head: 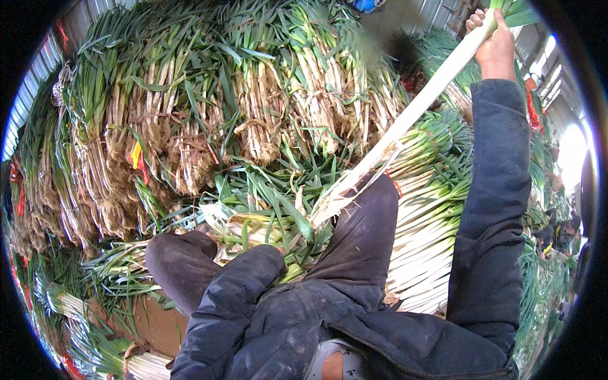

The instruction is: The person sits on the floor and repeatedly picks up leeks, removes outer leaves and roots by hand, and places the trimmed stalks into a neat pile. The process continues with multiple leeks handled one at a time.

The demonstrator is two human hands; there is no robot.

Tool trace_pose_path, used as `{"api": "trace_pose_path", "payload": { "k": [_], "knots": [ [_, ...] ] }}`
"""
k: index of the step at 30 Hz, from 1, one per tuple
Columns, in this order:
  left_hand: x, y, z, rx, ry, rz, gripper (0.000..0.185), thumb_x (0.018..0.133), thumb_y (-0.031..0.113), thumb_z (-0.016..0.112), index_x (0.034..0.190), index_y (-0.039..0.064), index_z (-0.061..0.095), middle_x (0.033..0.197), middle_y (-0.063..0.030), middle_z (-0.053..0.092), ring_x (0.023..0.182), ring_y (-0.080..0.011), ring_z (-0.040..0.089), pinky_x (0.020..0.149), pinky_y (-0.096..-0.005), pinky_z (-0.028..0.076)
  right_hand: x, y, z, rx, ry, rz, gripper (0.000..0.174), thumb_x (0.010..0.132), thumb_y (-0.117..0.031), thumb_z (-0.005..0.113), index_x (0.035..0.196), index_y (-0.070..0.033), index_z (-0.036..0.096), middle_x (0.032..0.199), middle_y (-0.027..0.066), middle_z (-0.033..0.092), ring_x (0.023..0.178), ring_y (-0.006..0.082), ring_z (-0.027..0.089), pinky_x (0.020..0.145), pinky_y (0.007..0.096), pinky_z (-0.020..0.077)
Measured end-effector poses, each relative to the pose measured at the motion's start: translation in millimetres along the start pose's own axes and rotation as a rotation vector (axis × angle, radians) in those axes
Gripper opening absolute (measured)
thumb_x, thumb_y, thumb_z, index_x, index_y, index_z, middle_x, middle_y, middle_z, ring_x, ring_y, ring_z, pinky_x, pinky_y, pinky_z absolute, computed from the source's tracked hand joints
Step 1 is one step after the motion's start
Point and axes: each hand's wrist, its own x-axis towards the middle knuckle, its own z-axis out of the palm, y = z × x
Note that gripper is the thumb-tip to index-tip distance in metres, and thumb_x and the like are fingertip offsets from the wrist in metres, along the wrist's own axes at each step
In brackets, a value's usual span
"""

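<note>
My right hand (496, 47) is raised at the upper right, its fingers closed around the upper part of a long Welsh onion (427, 95). The white stalk slants down to the left across my bent knee. Its root end, with ragged strips of loose skin, hangs over a heap of green leaves and peelings (261, 223) between my legs. My left sleeve (251, 280) reaches over my lap; only a sliver of my left hand (281, 250) shows past it, so its fingers are hidden. Beside my right thigh lies a row of clean white onions (422, 232).
Tall bundles of unpeeled onions (256, 104) with dirty roots stand in a bank ahead and to the left. More white-stalked onions (142, 365) lie at the lower left near bare brown ground (154, 323). Corrugated metal walls (35, 85) enclose the far side.
</note>
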Motion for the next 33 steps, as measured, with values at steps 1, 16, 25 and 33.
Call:
{"api": "trace_pose_path", "payload": {
  "k": [1,16,25,33],
  "knots": [
    [-1.7,-2.8,3.2,-0.002,-0.004,-0.007,0.062,0.075,0.049,0.076,0.117,0.005,0.064,0.11,-0.0216,0.067,0.102,-0.0373,0.065,0.09,-0.0466,0.052,1.5,-2.9,2.1,-0.018,0.035,-0.007,0.023,0.106,-0.024,0.042,0.101,-0.002,0.042,0.085,0.0102,0.045,0.07,0.0187,0.042,0.067,0.0343,0.0416],
    [-24.0,-3.5,-9.7,0.033,0.077,0.019,0.065,0.076,0.051,0.076,0.119,0.004,0.064,0.108,-0.022,0.066,0.1,-0.0379,0.065,0.09,-0.0459,0.052,-2.2,-47.2,-15.8,-0.082,0.209,-0.112,0.02,0.099,-0.018,0.054,0.102,-0.001,0.046,0.081,0.0112,0.051,0.07,0.0231,0.052,0.066,0.0378,0.0478],
    [-87.9,46.0,-95.2,-0.21,1.498,0.436,0.071,0.073,0.045,0.082,0.119,-0.005,0.06,0.106,-0.0211,0.062,0.095,-0.0367,0.064,0.082,-0.044,0.053,-83.6,84.0,85.2,-0.064,0.397,0.01,0.025,0.09,-0.008,0.07,0.108,0.0,0.055,0.083,0.0117,0.061,0.068,0.0254,0.064,0.062,0.0386,0.0554],
    [-31.8,72.8,-105.5,-0.386,1.498,0.333,0.075,0.074,0.037,0.084,0.127,-0.004,0.05,0.114,-0.0215,0.059,0.1,-0.0372,0.062,0.084,-0.0449,0.053,-112.3,134.9,134.6,-0.02,0.439,0.188,0.03,0.09,-0.009,0.07,0.113,-0.003,0.051,0.09,0.0121,0.06,0.07,0.0239,0.062,0.063,0.0388,0.0538]
  ]
}}
